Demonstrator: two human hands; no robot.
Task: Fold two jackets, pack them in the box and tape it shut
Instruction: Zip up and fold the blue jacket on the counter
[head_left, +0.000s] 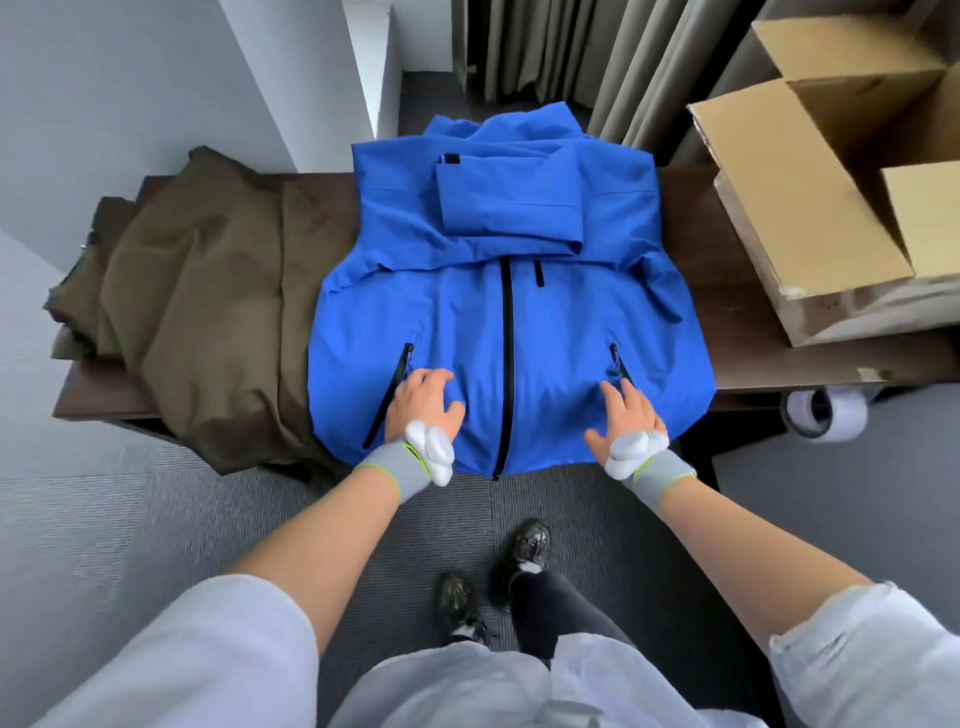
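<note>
Nearest, at 6 o'clock, two dark shoes (531, 543) stand on the grey carpet (156, 519); both arms reach out from pale rolled-up sleeves, and each wrist has a grey band with white lumps on it.

The left hand (423, 400) lies on the bottom part of the blue jacket (457, 312), at about 7 o'clock on it; its fingers are a little bent, its thumb sticks out to the side, and it holds nothing. The right hand (623, 418) lies flat at about 5 o'clock on the jacket; its fingers are straight and spread, pressing on the cloth, holding nothing.

The blue jacket lies front up in the middle of the brown table (737, 312); its black zip is closed, its bottom edge hangs a bit over the near edge, and a sleeve (509, 208) is folded across the chest; the collar end points to 12 o'clock.

At 9 o'clock from it, touching its side, the green jacket (208, 312) lies in a loose heap, partly hanging off the table.

At 4 o'clock a white tape roll (826, 411) sits just by the table's near edge; I cannot tell what it rests on.

At 2 o'clock the cardboard box (810, 218) stands on the table with its flaps open; farther off at 12 o'clock hang grey curtains (571, 52).
</note>
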